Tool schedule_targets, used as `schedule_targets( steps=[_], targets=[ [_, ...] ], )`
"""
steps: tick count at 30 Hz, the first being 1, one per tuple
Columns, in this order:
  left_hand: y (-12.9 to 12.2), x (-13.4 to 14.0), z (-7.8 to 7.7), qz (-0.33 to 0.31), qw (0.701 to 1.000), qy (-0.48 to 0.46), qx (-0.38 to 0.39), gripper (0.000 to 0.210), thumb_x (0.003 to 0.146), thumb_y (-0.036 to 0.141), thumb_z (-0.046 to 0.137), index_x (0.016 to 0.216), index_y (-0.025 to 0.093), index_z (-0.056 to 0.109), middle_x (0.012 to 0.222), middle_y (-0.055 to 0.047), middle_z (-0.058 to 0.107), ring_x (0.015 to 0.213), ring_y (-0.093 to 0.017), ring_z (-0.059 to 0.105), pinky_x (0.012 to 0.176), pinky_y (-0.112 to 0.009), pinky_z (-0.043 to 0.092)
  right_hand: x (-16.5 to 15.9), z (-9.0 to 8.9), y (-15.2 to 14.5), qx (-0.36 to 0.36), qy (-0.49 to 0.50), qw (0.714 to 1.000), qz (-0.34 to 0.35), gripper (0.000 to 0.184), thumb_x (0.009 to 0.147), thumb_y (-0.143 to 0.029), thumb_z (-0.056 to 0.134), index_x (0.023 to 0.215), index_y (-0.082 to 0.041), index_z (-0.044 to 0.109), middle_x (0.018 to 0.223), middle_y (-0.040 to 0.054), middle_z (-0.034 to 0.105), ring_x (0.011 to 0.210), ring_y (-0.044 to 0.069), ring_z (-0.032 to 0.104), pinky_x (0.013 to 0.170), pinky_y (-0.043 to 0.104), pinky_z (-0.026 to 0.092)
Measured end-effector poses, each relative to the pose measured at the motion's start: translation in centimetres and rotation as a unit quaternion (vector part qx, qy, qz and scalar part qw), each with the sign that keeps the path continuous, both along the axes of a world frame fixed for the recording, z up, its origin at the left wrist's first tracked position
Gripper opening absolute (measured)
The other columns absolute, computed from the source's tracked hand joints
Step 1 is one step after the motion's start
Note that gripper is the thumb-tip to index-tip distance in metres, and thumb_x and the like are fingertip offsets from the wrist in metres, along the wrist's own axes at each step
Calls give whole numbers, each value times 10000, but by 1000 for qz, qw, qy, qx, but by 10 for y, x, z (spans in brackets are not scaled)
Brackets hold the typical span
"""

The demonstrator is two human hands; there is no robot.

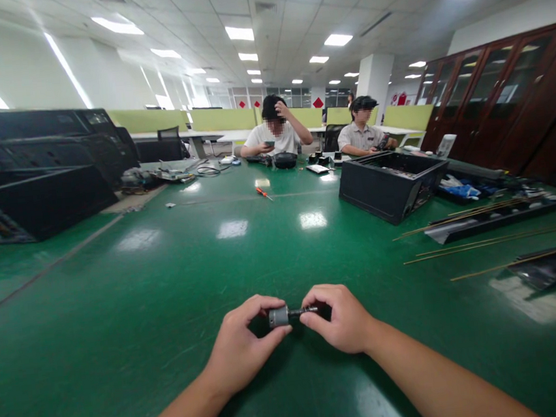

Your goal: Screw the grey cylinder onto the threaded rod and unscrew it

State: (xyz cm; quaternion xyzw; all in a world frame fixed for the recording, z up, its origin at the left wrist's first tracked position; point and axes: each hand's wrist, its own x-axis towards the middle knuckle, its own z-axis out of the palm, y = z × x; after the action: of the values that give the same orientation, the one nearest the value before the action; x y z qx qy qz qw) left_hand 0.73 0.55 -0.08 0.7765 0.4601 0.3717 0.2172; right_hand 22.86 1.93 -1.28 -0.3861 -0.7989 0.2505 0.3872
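Note:
A small grey cylinder with a thin dark shaft (278, 316) is held level above the green table, its shaft pointing right. It resembles a small motor, but I cannot tell the exact kind. My left hand (244, 339) pinches the cylinder's body between thumb and fingers. At the other end, my right hand (340, 317) is closed around the shaft's tip with thumb and index finger. The fingers partly cover both ends of the part.
An orange screwdriver (263, 192) lies further ahead on the green table (176, 277). Black computer cases (387, 191) stand right and left. Thin brass-coloured rods (478, 245) and dark trays are on the right. Two people (275, 133) sit across the table.

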Motion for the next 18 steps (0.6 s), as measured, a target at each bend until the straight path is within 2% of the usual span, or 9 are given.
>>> schedule_targets(
  steps=[18],
  targets=[
    [0,0,0,11,1000,-10,-13,232,764,249,735,989,232,683,895,8,714,832,-177,663,773,-292,484,2,-3,1,7,7,1000,1,35,813,-226,670,804,-198,652,728,-8,646,679,148,594,669,259,417]
  ],
)
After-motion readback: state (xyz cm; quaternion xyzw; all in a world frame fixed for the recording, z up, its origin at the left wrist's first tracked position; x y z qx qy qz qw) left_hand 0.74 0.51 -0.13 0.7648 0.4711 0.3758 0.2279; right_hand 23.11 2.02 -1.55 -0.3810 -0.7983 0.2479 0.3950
